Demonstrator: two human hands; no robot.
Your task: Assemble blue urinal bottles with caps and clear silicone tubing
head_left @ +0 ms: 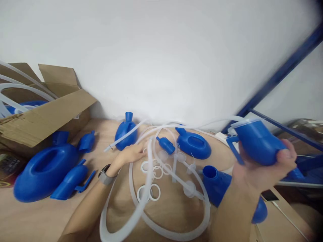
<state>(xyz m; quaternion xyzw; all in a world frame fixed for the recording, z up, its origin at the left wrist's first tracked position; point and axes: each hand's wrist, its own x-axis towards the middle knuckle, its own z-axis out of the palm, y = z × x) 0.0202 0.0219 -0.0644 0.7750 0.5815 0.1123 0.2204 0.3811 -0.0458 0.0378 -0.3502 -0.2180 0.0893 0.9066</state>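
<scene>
My right hand (267,164) is raised at the right, wrapped around a blue plastic spout piece (259,141) with a hinged arm and a translucent rim. At the table's middle, my left hand (131,154) reaches down with its fingertips together at a thin white ring (145,150), partly hidden by the fingers. Several other white rings (158,172) lie in front of that hand. Long translucent tubing (176,235) loops around them, with clear discs (189,189) along it. Close by is a small blue spout piece (166,145).
Blue bottles with handles stand at the back (126,134), right (194,144) and left (47,171). More blue spout pieces (72,179) lie left. An open cardboard box (50,114) holds tubing. A blue bottle neck (215,185) and a phone (270,195) are at the right.
</scene>
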